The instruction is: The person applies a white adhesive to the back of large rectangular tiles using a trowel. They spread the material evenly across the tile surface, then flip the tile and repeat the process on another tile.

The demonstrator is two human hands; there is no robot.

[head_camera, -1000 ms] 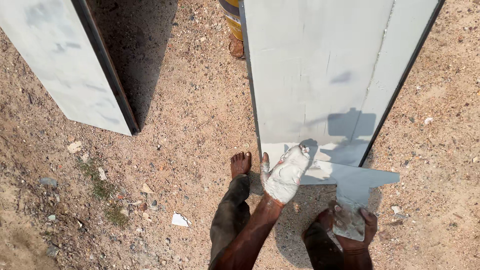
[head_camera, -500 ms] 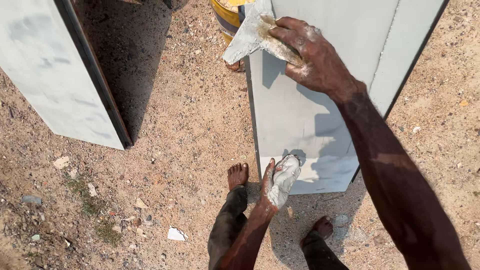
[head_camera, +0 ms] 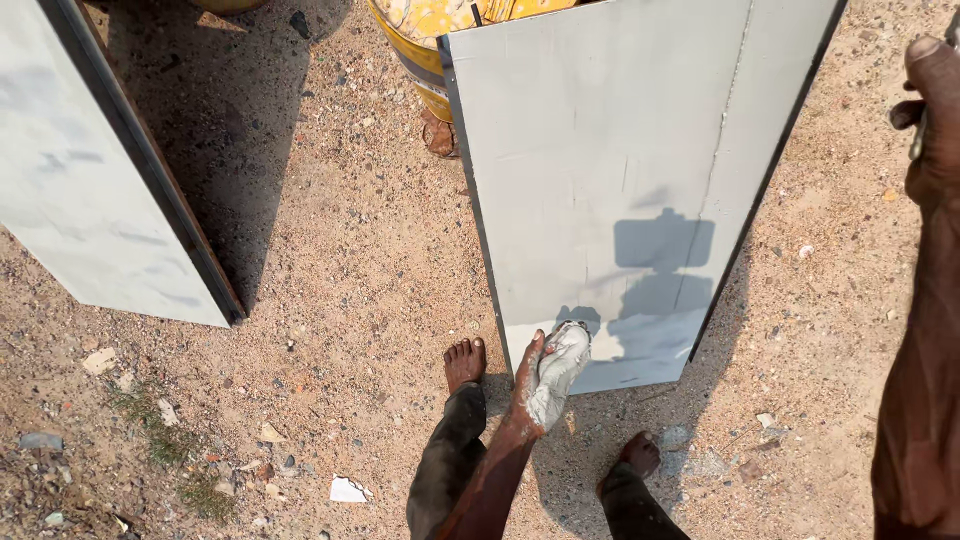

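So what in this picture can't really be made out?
- Right hand: cut off by the head view's right edge, so what it grips cannot be told.
- Yellow drum: mostly hidden behind the grey panel and cropped by the top edge.
- Left hand: its palm is covered in pale paste, so anything held there cannot be told.

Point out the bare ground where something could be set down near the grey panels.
Free: the sandy strip between the left panel and centre panel. Crowded: by the left hand, the feet, and the yellow drum.
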